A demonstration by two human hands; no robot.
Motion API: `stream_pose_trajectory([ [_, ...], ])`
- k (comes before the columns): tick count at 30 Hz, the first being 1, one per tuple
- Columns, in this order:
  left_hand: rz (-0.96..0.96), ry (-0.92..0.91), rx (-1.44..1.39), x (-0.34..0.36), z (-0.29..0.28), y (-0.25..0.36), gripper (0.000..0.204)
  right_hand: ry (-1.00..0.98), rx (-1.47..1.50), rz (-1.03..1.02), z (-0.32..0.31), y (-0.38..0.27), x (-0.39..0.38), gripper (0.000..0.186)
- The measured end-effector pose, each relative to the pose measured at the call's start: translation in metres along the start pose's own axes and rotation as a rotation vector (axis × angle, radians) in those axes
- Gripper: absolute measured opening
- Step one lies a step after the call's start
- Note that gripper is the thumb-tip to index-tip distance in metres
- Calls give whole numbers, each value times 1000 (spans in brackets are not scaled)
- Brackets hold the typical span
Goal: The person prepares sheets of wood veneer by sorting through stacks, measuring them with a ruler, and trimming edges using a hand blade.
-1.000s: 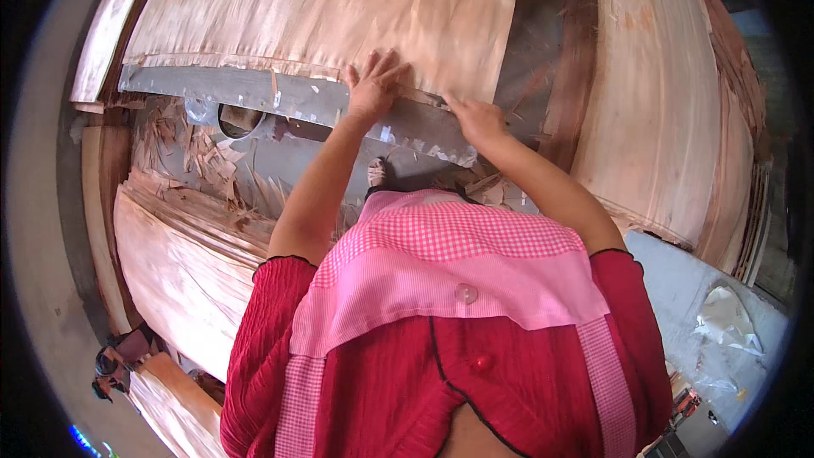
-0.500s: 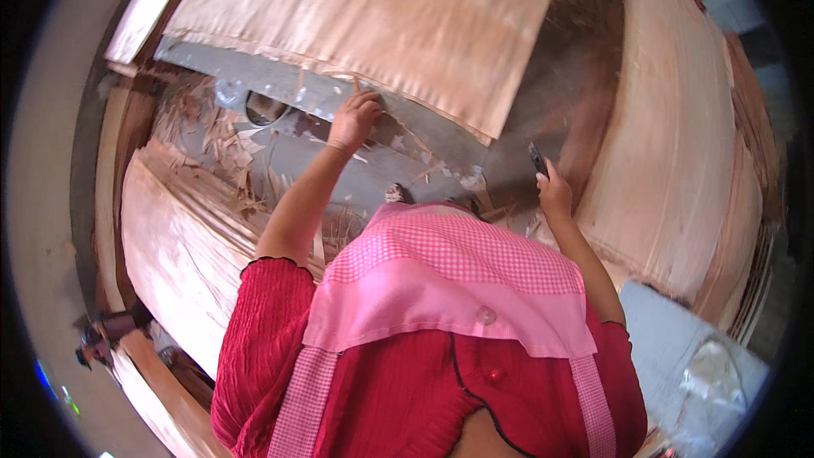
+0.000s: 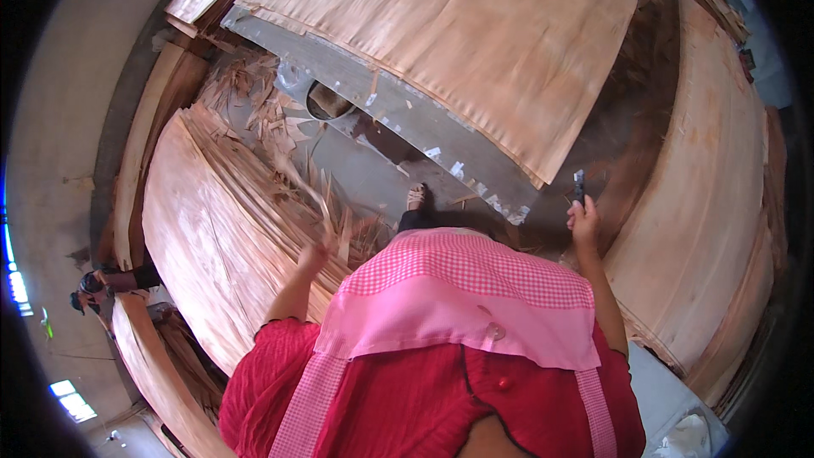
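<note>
My right hand (image 3: 583, 222) is closed around a utility knife (image 3: 579, 187) with a dark handle, its tip pointing away from me, off the right front corner of the table. Smeared by motion, my left hand (image 3: 315, 258) is at the edge of the left stack of wood veneer (image 3: 199, 233); its fingers do not show clearly. A thin veneer strip (image 3: 307, 189) lies or hangs just beyond it. Ahead of me, large veneer sheets (image 3: 449, 42) are laid on a grey table, whose scuffed front edge (image 3: 398, 89) sticks out with small pale scraps on it.
Another tall veneer stack (image 3: 699, 195) stands on my right. Torn veneer scraps (image 3: 246, 89) litter the floor at the left, near a round container (image 3: 326, 103) under the table edge. My foot (image 3: 416, 196) shows below the table. Another person (image 3: 106, 284) is at the far left.
My left hand has left the veneer's front edge on the table and moved back toward me, to the left stack. The right hand still holds the knife. The view has shifted.
</note>
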State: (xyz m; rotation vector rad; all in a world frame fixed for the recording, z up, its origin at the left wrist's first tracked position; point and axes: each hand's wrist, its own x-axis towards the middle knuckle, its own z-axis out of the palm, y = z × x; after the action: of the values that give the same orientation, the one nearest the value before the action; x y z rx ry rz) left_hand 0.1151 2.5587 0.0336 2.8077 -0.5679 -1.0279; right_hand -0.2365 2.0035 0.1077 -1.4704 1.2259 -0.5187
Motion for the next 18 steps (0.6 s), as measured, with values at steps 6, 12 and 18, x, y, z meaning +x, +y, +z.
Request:
stream_pose_trajectory([
  [6,202,-336,546,69,43,-54,41,27,-13,11,5,-20,7,20],
  [12,61,-83,-933,172,-1,-11,51,-23,-462,-240,49,-55,21,30],
  [18,470,39,-229,84,-84,180,33,16,-879,-546,26,-37,-19,18],
])
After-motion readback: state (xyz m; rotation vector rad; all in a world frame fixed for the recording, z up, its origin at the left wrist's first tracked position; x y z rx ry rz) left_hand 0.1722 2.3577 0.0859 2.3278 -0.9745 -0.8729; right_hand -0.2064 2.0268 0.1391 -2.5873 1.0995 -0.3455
